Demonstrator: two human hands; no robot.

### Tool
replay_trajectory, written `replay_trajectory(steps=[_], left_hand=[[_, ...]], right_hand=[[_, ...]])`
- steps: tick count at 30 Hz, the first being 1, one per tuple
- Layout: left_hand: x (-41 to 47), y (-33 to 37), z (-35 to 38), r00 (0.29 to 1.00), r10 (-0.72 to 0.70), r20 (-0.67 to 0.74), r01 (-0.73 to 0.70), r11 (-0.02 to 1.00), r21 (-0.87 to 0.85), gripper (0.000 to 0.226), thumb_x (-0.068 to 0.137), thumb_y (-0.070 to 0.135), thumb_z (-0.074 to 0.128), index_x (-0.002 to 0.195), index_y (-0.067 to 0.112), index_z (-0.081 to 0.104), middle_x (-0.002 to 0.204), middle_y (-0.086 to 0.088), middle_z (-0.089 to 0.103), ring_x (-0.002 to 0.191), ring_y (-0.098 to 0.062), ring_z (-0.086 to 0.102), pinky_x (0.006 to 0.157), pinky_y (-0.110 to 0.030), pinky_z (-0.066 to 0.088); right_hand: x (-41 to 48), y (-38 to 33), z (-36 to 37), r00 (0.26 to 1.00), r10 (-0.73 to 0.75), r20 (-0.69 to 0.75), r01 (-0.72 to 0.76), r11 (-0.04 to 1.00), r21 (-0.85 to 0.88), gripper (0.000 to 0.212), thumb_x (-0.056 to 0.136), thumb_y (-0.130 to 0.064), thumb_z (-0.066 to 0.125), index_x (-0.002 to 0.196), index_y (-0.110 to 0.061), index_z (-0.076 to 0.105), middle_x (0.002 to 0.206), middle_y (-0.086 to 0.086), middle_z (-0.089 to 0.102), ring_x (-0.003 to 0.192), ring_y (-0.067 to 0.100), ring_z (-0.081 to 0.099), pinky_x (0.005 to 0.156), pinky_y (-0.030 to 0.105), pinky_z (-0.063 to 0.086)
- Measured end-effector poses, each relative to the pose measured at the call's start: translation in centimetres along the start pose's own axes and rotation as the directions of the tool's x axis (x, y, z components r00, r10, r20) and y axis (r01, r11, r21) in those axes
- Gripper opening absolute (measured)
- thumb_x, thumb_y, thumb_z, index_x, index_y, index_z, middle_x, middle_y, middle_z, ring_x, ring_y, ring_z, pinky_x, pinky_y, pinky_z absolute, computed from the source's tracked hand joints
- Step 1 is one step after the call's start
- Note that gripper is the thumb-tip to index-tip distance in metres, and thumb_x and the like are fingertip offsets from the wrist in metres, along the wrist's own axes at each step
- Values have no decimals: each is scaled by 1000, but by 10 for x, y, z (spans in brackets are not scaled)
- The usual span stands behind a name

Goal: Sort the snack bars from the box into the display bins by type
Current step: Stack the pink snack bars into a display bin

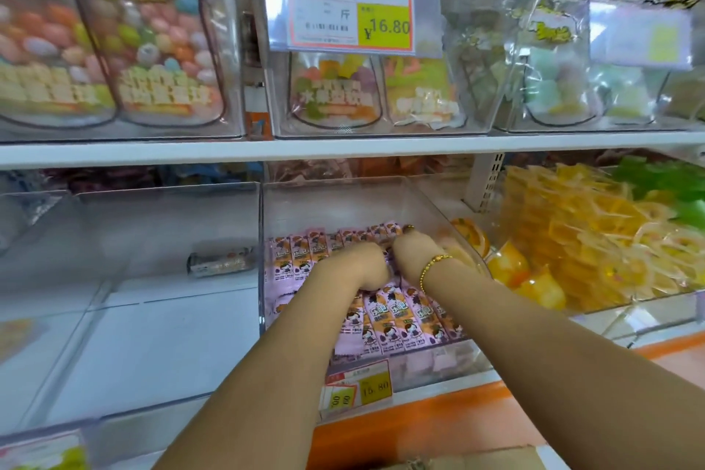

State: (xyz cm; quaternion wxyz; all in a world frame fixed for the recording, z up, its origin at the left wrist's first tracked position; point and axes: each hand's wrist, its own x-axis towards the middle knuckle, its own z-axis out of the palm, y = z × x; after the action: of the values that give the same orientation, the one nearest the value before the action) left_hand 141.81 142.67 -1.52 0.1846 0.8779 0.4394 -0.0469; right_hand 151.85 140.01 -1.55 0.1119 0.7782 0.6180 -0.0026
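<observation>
Pink-wrapped snack bars point(396, 320) lie in rows inside a clear display bin point(431, 202) on the lower shelf. Both my hands reach into that bin, close together over the bars. My left hand point(358, 263) has its fingers curled down among the bars at the bin's middle. My right hand point(416, 254), with a gold bracelet on the wrist, is bent over the back row next to it; purple wrapper shows between the two hands. The fingertips of both are hidden. A corner of the cardboard box point(496, 458) shows at the bottom edge.
The clear bin point(152, 317) to the left holds one dark-wrapped bar point(220, 261). To the right a bin is piled with yellow jelly packets point(595, 240) and orange cups. Bagged candies and a 16.80 price tag point(349, 9) fill the upper shelf.
</observation>
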Motion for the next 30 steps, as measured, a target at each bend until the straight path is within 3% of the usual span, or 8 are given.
replay_trajectory(steps=[4,7,12,16,18,21,27,30], left_hand=[[-45,-6,-14,984,42,-174,-45,999,-16,31,95,33,50,111,8,60,100,-8,62,89,-24,60,74,-34,51],[-81,-22,-23,910,60,-410,-72,997,-14,30,95,31,49,120,20,61,118,-2,63,102,-20,59,88,-33,49],[-126,-52,-16,729,-91,-678,-45,983,-180,39,95,22,52,133,14,53,139,-5,50,123,-21,50,101,-28,37],[-150,-64,6,698,-296,-652,-35,895,-444,44,94,20,56,137,18,50,132,-6,58,112,-13,59,88,-16,41],[-158,-67,17,738,-333,-587,-80,821,-566,43,93,21,59,135,25,53,120,1,65,82,11,61,65,-1,40],[-167,-69,31,770,-348,-535,-149,717,-680,44,89,21,64,131,30,56,112,10,67,76,23,56,63,-2,45],[-170,-73,36,775,-349,-526,-150,708,-690,45,89,24,64,132,30,54,117,8,67,99,4,61,77,-17,49],[-170,-72,34,790,-334,-515,-170,687,-707,41,90,20,63,130,24,58,102,5,71,95,1,63,66,-16,49]], right_hand=[[-27,-4,-10,990,5,-140,11,993,114,20,93,-10,52,110,-2,61,117,17,59,105,29,61,85,34,49],[-66,-15,-13,989,11,-148,52,908,417,39,92,-43,55,94,-5,58,93,15,68,81,24,64,68,33,49],[-104,-48,-4,989,-127,76,47,758,651,80,81,-46,70,137,-8,29,108,6,60,78,15,55,55,22,42],[-90,-59,-10,998,-2,-70,52,695,717,59,83,-27,70,127,-4,38,83,3,54,64,14,48,42,17,27],[-78,-71,-18,991,20,-132,83,680,729,50,84,-25,70,120,-1,44,92,10,57,75,21,49,47,20,32],[-53,-98,-26,988,40,-151,80,700,709,44,85,-22,68,117,0,47,101,13,59,89,27,55,68,30,45],[-17,-121,-26,996,-26,-91,80,734,675,37,90,-5,56,127,-5,53,124,16,60,112,31,58,91,34,50],[-26,-116,-23,996,-37,-78,84,629,773,43,89,1,49,129,-13,56,130,14,58,107,31,61,90,36,53]])
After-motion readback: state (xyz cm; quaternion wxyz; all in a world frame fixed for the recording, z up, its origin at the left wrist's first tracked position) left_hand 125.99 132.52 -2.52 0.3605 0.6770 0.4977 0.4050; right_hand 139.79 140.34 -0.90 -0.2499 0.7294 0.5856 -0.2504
